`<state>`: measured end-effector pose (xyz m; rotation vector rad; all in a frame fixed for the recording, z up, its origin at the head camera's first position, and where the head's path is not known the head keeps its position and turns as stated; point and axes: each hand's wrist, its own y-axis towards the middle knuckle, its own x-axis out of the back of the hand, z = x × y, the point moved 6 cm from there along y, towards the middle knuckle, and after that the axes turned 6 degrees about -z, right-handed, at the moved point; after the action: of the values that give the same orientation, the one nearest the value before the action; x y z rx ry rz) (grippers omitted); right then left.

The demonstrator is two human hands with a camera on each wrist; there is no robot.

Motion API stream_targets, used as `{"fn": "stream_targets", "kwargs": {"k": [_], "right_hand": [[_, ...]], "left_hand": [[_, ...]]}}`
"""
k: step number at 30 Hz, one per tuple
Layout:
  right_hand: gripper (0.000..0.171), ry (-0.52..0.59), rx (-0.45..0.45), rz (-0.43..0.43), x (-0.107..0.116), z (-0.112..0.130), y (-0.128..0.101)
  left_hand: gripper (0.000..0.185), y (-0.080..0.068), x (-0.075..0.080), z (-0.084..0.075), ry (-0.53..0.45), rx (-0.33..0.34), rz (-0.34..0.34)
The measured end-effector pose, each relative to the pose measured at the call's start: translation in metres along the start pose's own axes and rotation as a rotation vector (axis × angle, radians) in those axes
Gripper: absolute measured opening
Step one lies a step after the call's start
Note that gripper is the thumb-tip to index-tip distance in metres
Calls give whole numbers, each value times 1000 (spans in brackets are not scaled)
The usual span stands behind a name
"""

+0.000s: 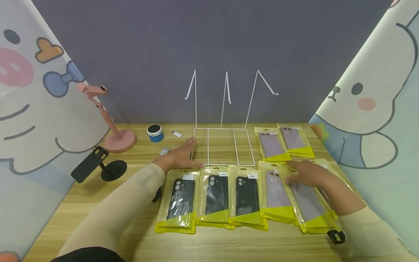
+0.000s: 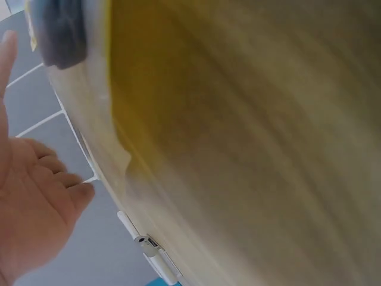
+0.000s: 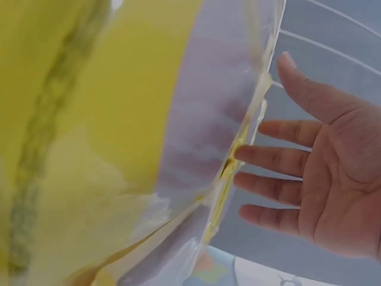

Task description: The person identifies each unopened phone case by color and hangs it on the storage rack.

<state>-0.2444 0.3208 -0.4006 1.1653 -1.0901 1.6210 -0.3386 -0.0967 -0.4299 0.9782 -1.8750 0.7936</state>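
My left hand (image 1: 179, 155) is beside the left edge of a white wire rack (image 1: 221, 165), with thumb and fingers spread apart. Just in front of it lie three clear-and-yellow bags with black phone cases (image 1: 181, 198). My right hand (image 1: 311, 175) is over a bagged purple phone case (image 1: 309, 203) at the right end of the row, covering its upper part. Its fingers look straight and spread in the right wrist view, beside the edge of the bag (image 3: 196, 107). Another bagged purple case (image 1: 277, 193) lies just to its left.
Two more bagged purple cases (image 1: 271, 145) lie at the back right. On the left stand a pink folding stand (image 1: 120, 141), a black stand (image 1: 113, 170) bearing a black phone case (image 1: 88, 165), and a blue round speaker (image 1: 155, 133). A small USB stick (image 1: 176, 134) lies near the speaker.
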Motion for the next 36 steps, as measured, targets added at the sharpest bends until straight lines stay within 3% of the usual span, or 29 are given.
{"fn": "stream_targets", "kwargs": {"k": [5,13,19,29,36], "right_hand": [[62,34,38,6,-3,-9,2],[5,124,107,-26,-3,-19,6],[5,113,139,-116,8,-15,4],[8,132,195,-240,58,6,0],[17,89,314,-351,91,36,-8]], "left_hand": [[109,3,-6,6,5,52,90],[100,3,0,8,46,66,97],[97,7,1,10,89,70,100],[95,8,1,10,114,49,78],[96,7,0,10,125,42,75]]}}
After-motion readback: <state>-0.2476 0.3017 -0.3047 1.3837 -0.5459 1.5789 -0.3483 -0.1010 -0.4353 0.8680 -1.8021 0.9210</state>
